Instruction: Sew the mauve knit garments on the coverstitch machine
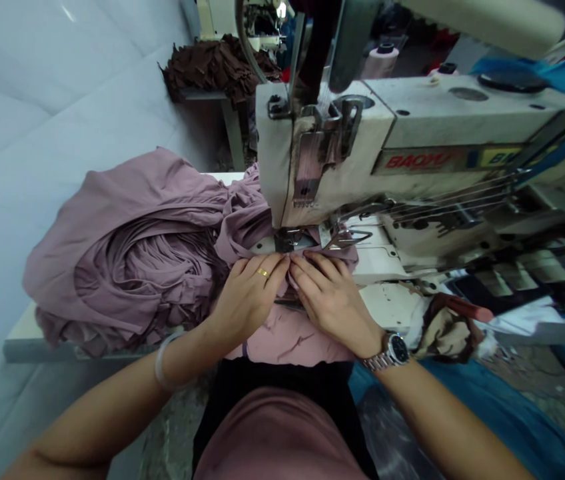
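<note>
Mauve fabric [236, 235] beneath both hands [251, 292]

Fabric [243, 230] partly hidden, yellow label [498, 157] partly covered, sewing machine [442, 117] cropped

Red capitals, slightly blurred, seem to read "BAOYU" on a nameplate [377, 165] along the upper edge of the sewing machine's [330, 190] front. Toward that plate's right end, a yellow label [500, 157] begins with "B"; its remaining letters are unclear.

Rumpled mauve fabric [235, 241] at sewing machine [412, 127]
</note>
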`<state>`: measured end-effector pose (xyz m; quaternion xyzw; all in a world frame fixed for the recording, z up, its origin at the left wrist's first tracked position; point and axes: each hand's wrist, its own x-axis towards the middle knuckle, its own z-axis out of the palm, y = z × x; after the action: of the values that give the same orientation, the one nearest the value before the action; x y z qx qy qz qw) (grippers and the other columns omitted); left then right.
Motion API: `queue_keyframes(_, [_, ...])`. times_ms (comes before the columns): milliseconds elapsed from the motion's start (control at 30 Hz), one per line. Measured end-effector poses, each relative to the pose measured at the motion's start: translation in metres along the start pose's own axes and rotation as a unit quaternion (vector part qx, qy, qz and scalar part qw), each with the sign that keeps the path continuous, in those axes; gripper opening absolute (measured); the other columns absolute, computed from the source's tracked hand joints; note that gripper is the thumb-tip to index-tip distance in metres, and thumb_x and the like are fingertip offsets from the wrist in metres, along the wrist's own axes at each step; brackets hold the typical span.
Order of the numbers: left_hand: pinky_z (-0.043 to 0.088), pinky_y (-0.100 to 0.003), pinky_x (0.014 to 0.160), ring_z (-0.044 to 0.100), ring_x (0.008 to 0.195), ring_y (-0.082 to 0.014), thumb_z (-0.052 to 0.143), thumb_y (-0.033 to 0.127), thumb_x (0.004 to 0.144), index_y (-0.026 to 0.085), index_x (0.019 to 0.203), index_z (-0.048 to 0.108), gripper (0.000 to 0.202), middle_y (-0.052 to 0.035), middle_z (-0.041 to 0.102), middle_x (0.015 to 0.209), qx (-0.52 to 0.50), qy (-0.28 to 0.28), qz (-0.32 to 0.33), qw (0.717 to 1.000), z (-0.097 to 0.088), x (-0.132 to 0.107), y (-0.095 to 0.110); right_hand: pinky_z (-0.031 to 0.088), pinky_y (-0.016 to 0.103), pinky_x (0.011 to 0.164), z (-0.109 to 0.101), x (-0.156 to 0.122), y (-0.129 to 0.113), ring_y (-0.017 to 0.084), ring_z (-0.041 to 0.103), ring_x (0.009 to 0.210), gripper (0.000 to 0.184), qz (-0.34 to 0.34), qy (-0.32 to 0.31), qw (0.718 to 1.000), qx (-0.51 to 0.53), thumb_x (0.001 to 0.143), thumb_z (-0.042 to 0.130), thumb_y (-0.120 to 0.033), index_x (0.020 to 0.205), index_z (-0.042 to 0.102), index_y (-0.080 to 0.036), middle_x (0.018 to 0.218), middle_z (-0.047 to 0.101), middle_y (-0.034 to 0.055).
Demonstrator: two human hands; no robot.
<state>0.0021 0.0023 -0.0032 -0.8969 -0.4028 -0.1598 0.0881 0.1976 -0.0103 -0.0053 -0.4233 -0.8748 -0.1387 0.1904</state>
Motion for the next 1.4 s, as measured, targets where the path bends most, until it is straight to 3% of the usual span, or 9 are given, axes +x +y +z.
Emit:
queue_keyframes(667, [0.044, -0.040, 0.085, 0.056, 0.112, -0.0261, 0.047, 0.013, 0.093, 0.010, 0.129, 0.055, 0.038, -0.0118, 0.060, 0.131, 0.014, 0.005, -0.013, 1.000, -0.004, 0.010, -0.003, 0.041, 0.044, 0.095, 0.004, 0.010, 0.008, 0.028, 0.052, 0.121, 0.038, 0.041, -0.015, 0.998, 0.048, 0.099, 0.043, -0.029, 0.131, 0.055, -0.011, 0.136, 0.057, 0.0094])
queue_keyframes(800, [0.045, -0.041, 0.088, 0.059, 0.111, -0.0259, 0.050, 0.013, 0.093, 0.011, 0.125, 0.058, 0.033, -0.0104, 0.063, 0.127, -0.001, 0.022, 0.023, 0.999, -0.007, 0.008, -0.010, 0.042, 0.043, 0.093, 0.008, 0.006, 0.010, 0.026, 0.054, 0.114, 0.031, 0.017, 0.034, 0.996, 0.076, 0.096, 0.049, -0.021, 0.124, 0.059, -0.010, 0.127, 0.063, 0.0099])
queue_keyframes(967, [0.050, -0.036, 0.081, 0.064, 0.098, -0.0226, 0.051, 0.016, 0.096, 0.014, 0.110, 0.065, 0.020, -0.0070, 0.069, 0.113, -0.057, 0.074, 0.083, 0.992, -0.007, 0.005, -0.019, 0.046, 0.039, 0.088, 0.013, 0.002, 0.005, 0.021, 0.057, 0.101, 0.019, 0.004, 0.100, 0.988, 0.120, 0.090, 0.056, -0.014, 0.108, 0.064, -0.011, 0.110, 0.069, 0.0083])
queue_keyframes(1233, [0.054, -0.038, 0.085, 0.065, 0.099, -0.0235, 0.055, 0.021, 0.095, 0.012, 0.109, 0.064, 0.019, -0.0090, 0.070, 0.111, -0.071, 0.100, 0.072, 0.990, -0.001, 0.009, -0.019, 0.046, 0.041, 0.087, 0.013, 0.011, 0.003, 0.023, 0.055, 0.102, 0.023, 0.049, 0.075, 0.990, 0.109, 0.091, 0.054, -0.017, 0.110, 0.065, -0.011, 0.110, 0.068, 0.0089])
queue_keyframes(1400, [0.054, -0.039, 0.084, 0.065, 0.101, -0.0244, 0.053, 0.026, 0.097, 0.011, 0.113, 0.063, 0.024, -0.0099, 0.069, 0.112, -0.059, 0.073, 0.037, 0.995, 0.001, 0.016, -0.020, 0.046, 0.042, 0.089, 0.014, 0.014, 0.008, 0.023, 0.057, 0.102, 0.026, 0.075, 0.060, 0.987, 0.128, 0.094, 0.050, -0.019, 0.115, 0.065, -0.013, 0.114, 0.067, 0.0088])
